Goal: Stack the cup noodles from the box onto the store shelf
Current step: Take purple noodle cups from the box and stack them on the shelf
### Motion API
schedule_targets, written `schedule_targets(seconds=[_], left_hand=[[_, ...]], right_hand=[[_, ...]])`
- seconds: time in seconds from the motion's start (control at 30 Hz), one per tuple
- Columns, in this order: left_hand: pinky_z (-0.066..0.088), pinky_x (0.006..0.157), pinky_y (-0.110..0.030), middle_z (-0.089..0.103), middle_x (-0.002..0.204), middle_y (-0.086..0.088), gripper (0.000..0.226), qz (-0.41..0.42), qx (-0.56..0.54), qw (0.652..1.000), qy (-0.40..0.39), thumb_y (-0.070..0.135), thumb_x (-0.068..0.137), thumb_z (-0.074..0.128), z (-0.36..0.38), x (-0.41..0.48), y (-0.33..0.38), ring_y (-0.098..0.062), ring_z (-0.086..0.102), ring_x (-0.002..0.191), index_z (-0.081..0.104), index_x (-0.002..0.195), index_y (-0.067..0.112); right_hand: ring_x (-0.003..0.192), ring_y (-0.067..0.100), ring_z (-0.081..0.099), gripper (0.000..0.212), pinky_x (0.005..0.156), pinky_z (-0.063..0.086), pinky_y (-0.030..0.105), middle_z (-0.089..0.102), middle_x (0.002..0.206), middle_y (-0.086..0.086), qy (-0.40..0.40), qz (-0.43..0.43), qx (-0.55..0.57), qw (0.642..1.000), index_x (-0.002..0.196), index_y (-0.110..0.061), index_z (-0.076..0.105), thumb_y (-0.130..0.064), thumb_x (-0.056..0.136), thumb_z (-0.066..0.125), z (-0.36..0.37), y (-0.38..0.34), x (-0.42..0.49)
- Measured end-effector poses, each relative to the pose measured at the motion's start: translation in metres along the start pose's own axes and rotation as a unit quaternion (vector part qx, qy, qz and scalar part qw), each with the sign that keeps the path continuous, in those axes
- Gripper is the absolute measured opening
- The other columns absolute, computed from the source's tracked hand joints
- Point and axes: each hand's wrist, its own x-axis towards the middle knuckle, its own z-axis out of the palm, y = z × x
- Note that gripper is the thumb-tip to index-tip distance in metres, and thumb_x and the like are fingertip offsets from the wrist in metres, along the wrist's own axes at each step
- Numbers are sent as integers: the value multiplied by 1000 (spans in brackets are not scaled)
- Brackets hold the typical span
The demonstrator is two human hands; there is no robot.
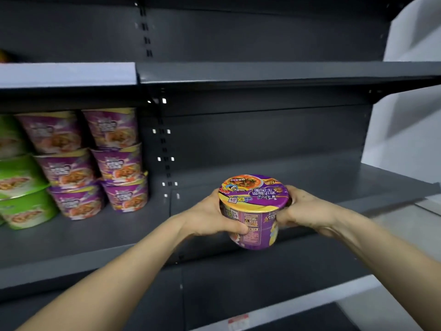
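1. One purple cup noodle [254,211] is held upright between the left hand [210,216] and the right hand [303,209], with fingers curled round its sides. It has not yet been set down.
2. It is poised at the front edge of the shelf [310,182].
3. Farther left, purple stacks [95,163] and green stacks [21,182] are already placed. The box is not seen, so the remainder cannot be judged.

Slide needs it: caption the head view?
Left hand and right hand hold a purple noodle cup before the grey shelf, stacked purple cups and green cups at left.
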Motion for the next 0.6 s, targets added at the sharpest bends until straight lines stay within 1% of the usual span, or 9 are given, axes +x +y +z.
schedule_targets(seconds=[0.03,0.13,0.17,0.23,0.3,0.4,0.47,0.57,0.6], left_hand=[[49,97,-25,61,119,10,87,-2,-2,1000,6,17,67,88,-11,-3,-6,-4,58,109,36,136,22],[49,84,-11,61,113,15,78,-3,5,1000,22,15,69,87,-43,-11,-25,3,58,103,39,129,27],[49,86,-12,61,114,15,77,-4,10,1000,23,16,69,87,-53,-13,-31,3,58,104,39,128,28],[48,99,-25,62,118,11,82,-15,20,999,25,20,67,89,-74,-17,-47,-3,58,110,38,131,27],[47,104,-33,62,120,9,85,-29,26,999,27,21,66,89,-93,-20,-62,-6,58,113,37,133,26],[46,102,-27,61,117,12,79,-44,29,998,36,21,68,88,-115,-25,-80,-3,57,110,36,128,27],[44,104,-30,61,117,12,79,-51,31,997,40,26,66,89,-127,-25,-93,-4,57,111,37,125,28],[45,107,-36,63,121,9,103,-61,30,996,57,47,46,90,-141,-20,-108,-7,59,114,38,132,25],[45,106,-37,63,121,9,106,-67,28,995,63,48,45,90,-143,-17,-112,-8,59,114,38,134,24]], right_hand=[[105,19,62,69,88,55,38,68,108,6,-3,-4,-2,1000,127,-16,45,13,68,67,10,-5,8],[107,19,61,71,93,52,41,66,109,7,-15,-13,-1,1000,128,-17,43,13,69,68,39,-21,31],[107,20,61,72,92,53,40,66,109,7,-20,-14,-1,1000,129,-18,43,13,69,68,50,-26,38],[106,20,61,70,88,54,37,67,109,6,-26,-15,0,1000,128,-19,44,11,70,68,70,-35,51],[105,19,61,67,87,54,37,68,108,5,-34,-18,2,999,126,-19,46,11,70,68,89,-42,64],[107,21,60,66,91,53,39,67,108,6,-46,-13,8,999,125,-19,46,11,70,67,115,-51,83],[109,22,59,66,95,51,44,66,110,6,-45,-11,8,999,124,-21,46,10,69,66,129,-55,96],[111,22,57,62,96,50,46,63,112,6,-37,-6,15,999,123,-23,45,9,73,64,144,-63,113],[111,22,56,62,96,50,45,63,112,6,-32,-7,17,999,123,-23,45,9,74,62,147,-65,119]])
